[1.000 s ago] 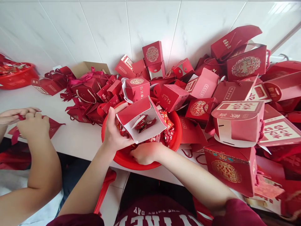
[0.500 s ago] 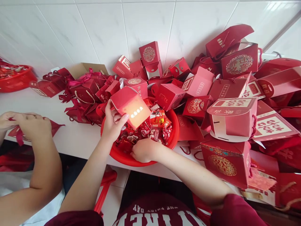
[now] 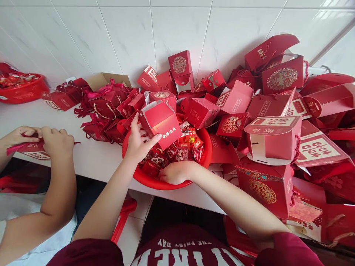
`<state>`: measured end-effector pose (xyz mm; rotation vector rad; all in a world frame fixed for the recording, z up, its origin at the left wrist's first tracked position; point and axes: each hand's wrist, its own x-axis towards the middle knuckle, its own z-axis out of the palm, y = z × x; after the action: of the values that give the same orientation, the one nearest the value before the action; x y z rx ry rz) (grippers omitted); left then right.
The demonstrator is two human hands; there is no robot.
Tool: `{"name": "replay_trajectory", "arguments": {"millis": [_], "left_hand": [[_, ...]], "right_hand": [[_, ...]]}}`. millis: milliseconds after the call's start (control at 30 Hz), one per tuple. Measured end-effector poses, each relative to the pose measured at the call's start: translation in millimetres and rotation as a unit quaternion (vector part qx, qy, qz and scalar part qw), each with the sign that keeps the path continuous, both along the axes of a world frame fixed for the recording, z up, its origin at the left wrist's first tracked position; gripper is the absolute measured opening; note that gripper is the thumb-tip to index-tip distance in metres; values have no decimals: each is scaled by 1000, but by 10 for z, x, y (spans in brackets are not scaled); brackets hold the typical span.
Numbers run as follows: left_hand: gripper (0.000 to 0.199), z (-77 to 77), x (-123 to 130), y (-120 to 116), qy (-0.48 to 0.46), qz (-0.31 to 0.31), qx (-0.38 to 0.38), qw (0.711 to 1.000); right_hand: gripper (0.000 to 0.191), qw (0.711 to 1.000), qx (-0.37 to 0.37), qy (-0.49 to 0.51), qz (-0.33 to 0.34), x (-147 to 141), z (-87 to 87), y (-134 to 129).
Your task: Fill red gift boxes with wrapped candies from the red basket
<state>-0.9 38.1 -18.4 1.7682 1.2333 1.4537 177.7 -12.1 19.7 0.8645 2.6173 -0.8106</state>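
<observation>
Gift box (image 3: pixel 166 129) held in left hand (image 3: pixel 140 146), over candy basin (image 3: pixel 208 149); fill unseen. Right hand (image 3: pixel 176 173) among wrapped candies (image 3: pixel 181 153), grip hidden, cannot tell. Ribbon-tied boxes (image 3: pixel 104 103) look finished; open boxes (image 3: pixel 238 96) seem unfilled.

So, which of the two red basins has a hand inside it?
The middle basin, below the held box: the person's right hand is among its packets. The far-left basin shows no hand.

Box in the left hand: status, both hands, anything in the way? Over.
Left hand: holding box above basin. Right hand: down in the candy, grip hidden. Other boxes crowd the basin's far side.
</observation>
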Motion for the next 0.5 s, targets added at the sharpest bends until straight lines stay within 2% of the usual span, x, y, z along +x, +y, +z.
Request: {"name": "replay_trajectory", "arguments": {"millis": [133, 200, 300, 400, 500], "left_hand": [[115, 5, 11, -9, -6, 3, -2, 1000], [116, 10, 19, -12, -7, 3, -5, 1000], [116, 14, 27, -13, -9, -4, 1, 1000], [115, 2, 28, -11, -5, -8, 8, 1000], [116, -10, 23, -11, -2, -5, 12, 1000]], "right_hand": [[55, 1000, -15, -10, -14, 93, 95, -32], [61, 1000, -19, -7, -21, 108, 131, -24], [55, 999, -43, -14, -10, 45, 88, 23], [40, 996, -78, -27, 18, -82, -49, 80], [33, 995, -97, -20, 25, -163, -141, 123]]}}
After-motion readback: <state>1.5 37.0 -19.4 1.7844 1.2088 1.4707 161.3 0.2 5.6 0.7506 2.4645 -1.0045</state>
